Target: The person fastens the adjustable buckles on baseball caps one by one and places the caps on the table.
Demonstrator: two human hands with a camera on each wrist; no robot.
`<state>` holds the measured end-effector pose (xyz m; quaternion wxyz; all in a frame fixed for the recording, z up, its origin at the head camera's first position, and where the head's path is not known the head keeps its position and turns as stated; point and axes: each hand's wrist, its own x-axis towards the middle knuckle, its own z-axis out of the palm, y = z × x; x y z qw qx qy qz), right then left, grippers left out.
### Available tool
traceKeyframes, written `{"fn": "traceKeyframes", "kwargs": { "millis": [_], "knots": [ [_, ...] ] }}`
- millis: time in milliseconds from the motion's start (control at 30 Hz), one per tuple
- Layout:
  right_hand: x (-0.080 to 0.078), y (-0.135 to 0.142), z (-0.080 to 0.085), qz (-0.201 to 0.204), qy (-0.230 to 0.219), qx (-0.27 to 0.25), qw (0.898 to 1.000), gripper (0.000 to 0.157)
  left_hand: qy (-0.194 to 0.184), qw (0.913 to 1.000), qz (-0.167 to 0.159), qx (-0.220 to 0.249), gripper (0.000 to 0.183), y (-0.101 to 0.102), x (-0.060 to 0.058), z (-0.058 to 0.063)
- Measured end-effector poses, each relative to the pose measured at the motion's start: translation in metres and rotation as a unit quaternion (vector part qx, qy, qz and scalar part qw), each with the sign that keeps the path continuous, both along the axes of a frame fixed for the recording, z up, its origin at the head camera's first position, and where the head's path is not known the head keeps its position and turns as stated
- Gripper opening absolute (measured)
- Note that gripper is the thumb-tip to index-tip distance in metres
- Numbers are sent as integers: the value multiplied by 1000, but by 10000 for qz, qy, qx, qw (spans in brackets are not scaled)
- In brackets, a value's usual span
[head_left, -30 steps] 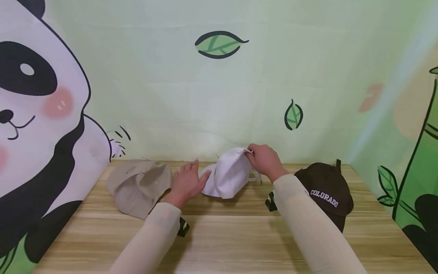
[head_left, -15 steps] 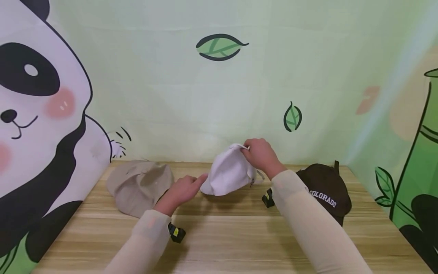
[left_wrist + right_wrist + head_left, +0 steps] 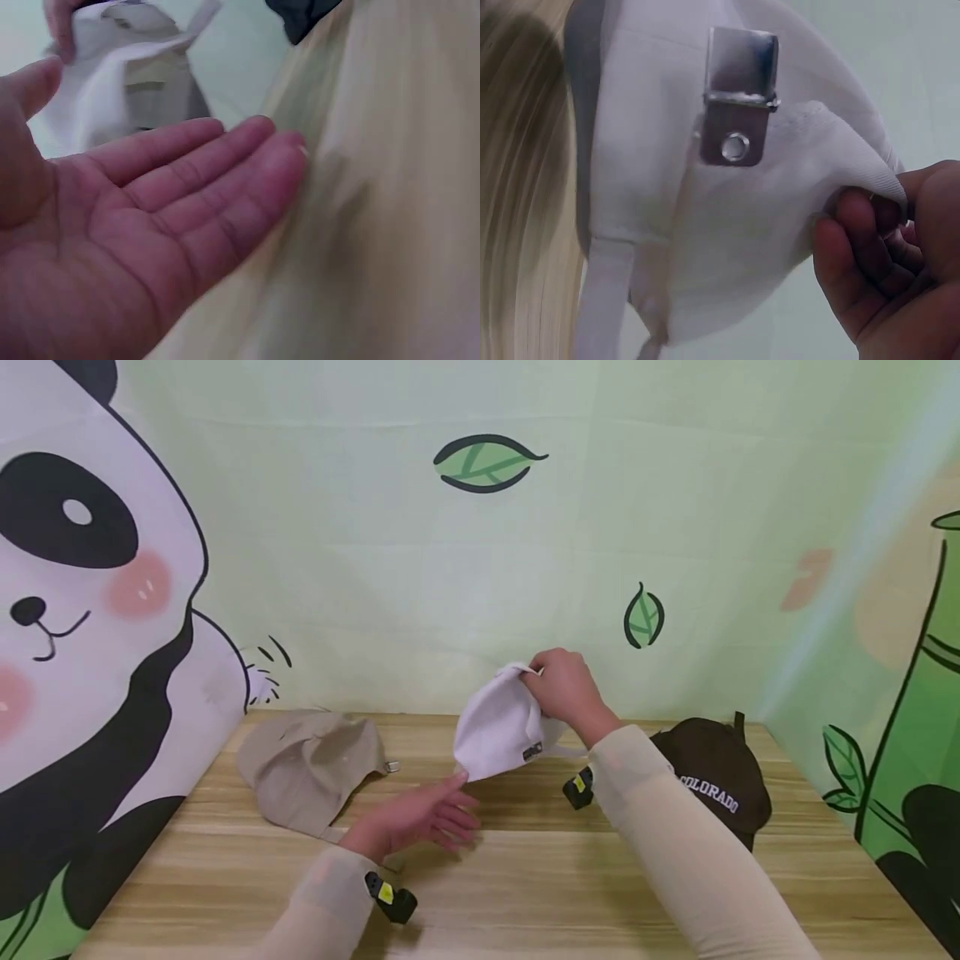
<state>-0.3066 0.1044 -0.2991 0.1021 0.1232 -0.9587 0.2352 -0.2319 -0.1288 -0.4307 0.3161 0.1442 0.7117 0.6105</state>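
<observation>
A white baseball cap (image 3: 495, 727) hangs tilted a little above the wooden table. The fingers and thumb of my right hand (image 3: 568, 692) pinch its upper edge. In the right wrist view the cap's back opening faces the camera, with a metal buckle (image 3: 739, 97) and a loose strap (image 3: 604, 300). My left hand (image 3: 420, 818) is below and left of the cap, its palm upward and fingers extended in the left wrist view. Its thumb tip is at the cap's lower edge; whether it touches I cannot tell.
A beige cap (image 3: 307, 768) lies on the left of the wooden table (image 3: 510, 893). On the right sits a dark brown cap (image 3: 720, 768) lettered COLORADO, partly behind the right sleeve (image 3: 675, 835). A printed cloth backdrop (image 3: 360, 568) rises behind the table.
My right hand has raised the white cap slightly and turned it so its brim no longer shows in the head view. The left hand has come away from the brim, moved lower and turned palm upward.
</observation>
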Motion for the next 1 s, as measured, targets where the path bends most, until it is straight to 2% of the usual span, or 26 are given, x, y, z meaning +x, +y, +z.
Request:
{"fn": "traceKeyframes", "kwargs": {
  "millis": [67, 167, 233, 300, 367, 467, 567, 667, 833, 1000],
  "knots": [
    [2, -1, 2, -91, -168, -348, 9992, 27, -281, 9983, -239, 451, 80, 10, 1, -11],
    [4, -2, 5, -207, -372, -808, 9958, 26, -405, 9940, -249, 984, 79, 29, 1, -22],
    [4, -3, 6, -272, -465, -1028, 9932, 26, -401, 9897, 15, 1374, 78, 43, 1, -25],
    [5, -3, 6, -309, -470, -1191, 9913, 26, -373, 9816, 517, 1800, 74, 56, 0, -28],
    [5, -3, 6, -331, -469, -1338, 9894, 26, -362, 9674, 1231, 2182, 66, 70, 0, -30],
    [6, -3, 5, -359, -443, -1476, 9874, 26, -385, 9359, 2308, 2632, 50, 91, -1, -32],
    [6, -2, 5, -434, -414, -1563, 9859, 26, -421, 9057, 2965, 3002, 36, 109, -1, -30],
    [6, -2, 5, -530, -384, -1596, 9850, 26, -539, 8835, 3279, 3302, 28, 123, -2, -26],
    [5, -2, 4, -623, -389, -1660, 9834, 26, -827, 8614, 3500, 3588, 21, 142, -8, -22],
    [4, -2, 1, -684, -363, -1693, 9825, 24, -969, 8400, 3491, 4040, 16, 152, -17, -16]
  ]
}}
